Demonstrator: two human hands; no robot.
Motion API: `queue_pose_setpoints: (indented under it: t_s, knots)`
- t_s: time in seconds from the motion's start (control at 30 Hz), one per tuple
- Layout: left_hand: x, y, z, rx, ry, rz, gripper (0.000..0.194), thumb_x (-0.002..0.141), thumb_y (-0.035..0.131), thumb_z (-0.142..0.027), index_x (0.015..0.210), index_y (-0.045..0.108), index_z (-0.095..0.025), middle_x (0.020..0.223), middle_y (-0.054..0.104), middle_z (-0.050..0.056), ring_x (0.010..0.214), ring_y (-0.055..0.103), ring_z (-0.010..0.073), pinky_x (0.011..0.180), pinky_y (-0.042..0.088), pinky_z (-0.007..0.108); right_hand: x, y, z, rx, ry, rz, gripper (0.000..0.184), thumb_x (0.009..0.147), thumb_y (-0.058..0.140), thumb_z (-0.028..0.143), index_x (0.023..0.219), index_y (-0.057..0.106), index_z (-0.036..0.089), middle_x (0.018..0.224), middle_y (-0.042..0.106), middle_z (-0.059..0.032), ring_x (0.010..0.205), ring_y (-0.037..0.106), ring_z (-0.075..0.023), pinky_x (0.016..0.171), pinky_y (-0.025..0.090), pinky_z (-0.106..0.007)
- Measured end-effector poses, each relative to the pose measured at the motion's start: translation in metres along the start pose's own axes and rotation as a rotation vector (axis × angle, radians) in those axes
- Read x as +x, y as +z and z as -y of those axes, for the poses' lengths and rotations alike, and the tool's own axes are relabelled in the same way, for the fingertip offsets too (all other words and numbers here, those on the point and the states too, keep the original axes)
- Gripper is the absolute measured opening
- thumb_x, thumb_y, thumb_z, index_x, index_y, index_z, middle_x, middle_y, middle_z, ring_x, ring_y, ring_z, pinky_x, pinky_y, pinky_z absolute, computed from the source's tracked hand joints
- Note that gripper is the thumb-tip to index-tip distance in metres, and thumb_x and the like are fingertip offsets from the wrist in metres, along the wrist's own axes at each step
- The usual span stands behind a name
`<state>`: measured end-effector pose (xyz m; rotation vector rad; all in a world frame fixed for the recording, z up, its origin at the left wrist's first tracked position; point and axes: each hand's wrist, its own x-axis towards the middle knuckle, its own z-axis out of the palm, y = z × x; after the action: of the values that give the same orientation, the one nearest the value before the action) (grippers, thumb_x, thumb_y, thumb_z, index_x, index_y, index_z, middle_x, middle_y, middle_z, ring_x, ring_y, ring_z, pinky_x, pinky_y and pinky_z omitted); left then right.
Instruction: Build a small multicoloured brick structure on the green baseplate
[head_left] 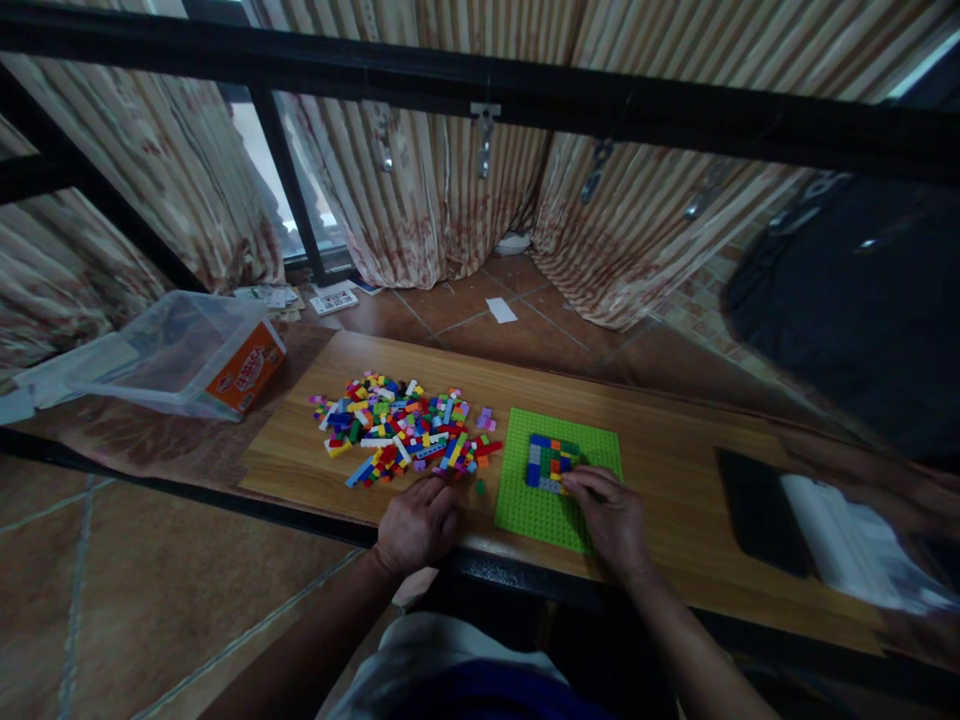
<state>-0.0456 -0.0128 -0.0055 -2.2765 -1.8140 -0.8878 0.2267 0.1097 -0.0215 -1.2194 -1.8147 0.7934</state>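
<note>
A green studded baseplate (517,500) lies on the wooden board, bearing a small block of joined toy bricks (534,455) in blue, green, grey, orange and red. My right hand (611,515) is at the right side of that block, thumb and fingers pinched on a small yellowish toy brick (564,478), mostly covered by the fingertips. To the left spreads a loose pile of mixed-colour toy bricks (405,425). My left hand (418,522) rests at the pile's near edge with curled fingers; their tips are hidden. One green brick (480,487) lies between the pile and the baseplate.
A clear plastic bin (172,350) with an orange label stands at the left. At the right are a dark flat object (761,510) and a white plastic-wrapped package (847,540). A black metal bar (525,95) crosses above, before striped curtains (480,200).
</note>
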Motion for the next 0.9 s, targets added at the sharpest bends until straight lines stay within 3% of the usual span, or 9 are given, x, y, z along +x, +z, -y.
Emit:
queue_pose_setpoints:
  t_s: [0.3,0.53,0.7,0.9]
  knots:
    - [0.001,0.0,0.0,0.001,0.004,-0.003,0.019,0.087,0.043,-0.014,0.074,0.055,-0.019,0.074,0.057,0.004,0.07,0.056,0.0161,0.064,0.048,0.026,-0.001,-0.014,0.012,-0.097,-0.107,0.082,0.019,0.086,0.062,0.04,0.086,0.075,0.027,0.096,0.074,-0.004,0.094,0.066,-0.0205,0.089,0.051,-0.04]
    - [0.001,0.0,0.0,0.006,0.003,-0.007,0.016,0.084,0.044,-0.013,0.073,0.055,-0.019,0.073,0.056,0.004,0.066,0.054,0.0156,0.06,0.047,0.026,-0.002,-0.02,0.013,-0.102,0.094,-0.159,0.033,0.086,0.057,0.048,0.094,0.071,0.02,0.097,0.072,-0.0098,0.09,0.067,-0.0224,0.084,0.052,-0.042]
    - [0.001,0.001,0.001,0.013,0.0,0.0,0.016,0.085,0.044,-0.014,0.073,0.055,-0.018,0.073,0.057,0.004,0.066,0.055,0.0151,0.06,0.046,0.026,0.006,-0.015,0.015,-0.165,0.187,-0.104,0.034,0.077,0.063,0.052,0.085,0.071,0.02,0.088,0.072,-0.0084,0.078,0.066,-0.022,0.074,0.051,-0.038]
    - [0.0,0.001,0.001,0.033,0.011,0.001,0.016,0.085,0.043,-0.013,0.073,0.053,-0.019,0.073,0.056,0.004,0.068,0.056,0.0161,0.063,0.047,0.026,0.01,-0.01,0.018,-0.23,0.198,0.002,0.023,0.075,0.062,0.044,0.076,0.071,0.022,0.085,0.07,-0.0039,0.078,0.064,-0.02,0.074,0.048,-0.035]
